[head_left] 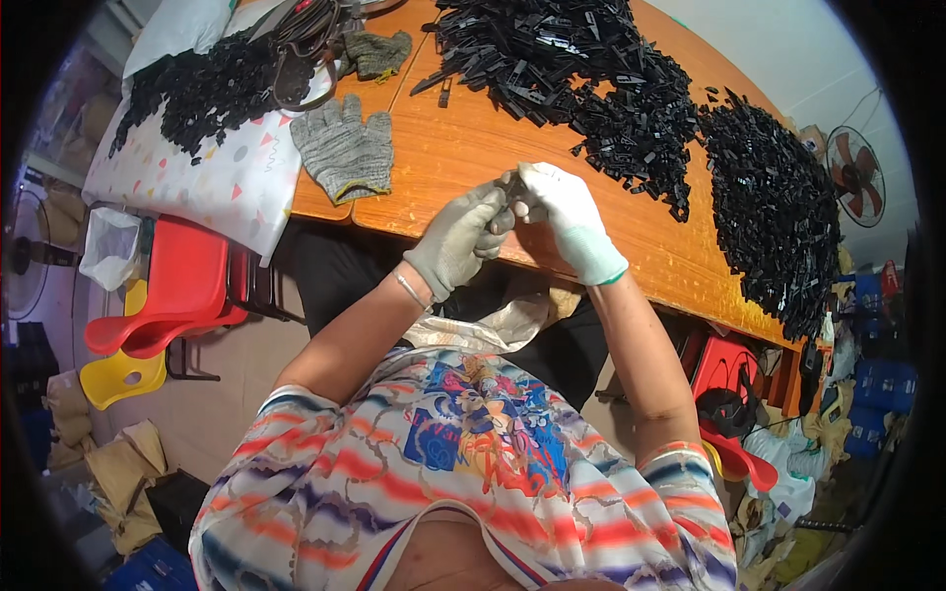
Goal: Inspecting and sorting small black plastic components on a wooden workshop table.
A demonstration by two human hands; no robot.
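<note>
My left hand (461,238), in a grey glove, and my right hand (570,223), in a white glove, meet over the near edge of the orange wooden table (443,148). Both pinch one small black plastic part (515,187) between their fingertips. Most of the part is hidden by the fingers. A large heap of the same black parts (591,69) lies just beyond my hands, and a second dense heap (774,207) spreads to the right.
A spare grey glove (342,148) lies flat on the table to the left, another (377,51) farther back. More black parts (202,89) sit on a patterned white cloth (212,187). Red chair (177,286), yellow chair (118,374), fan (853,172) at right.
</note>
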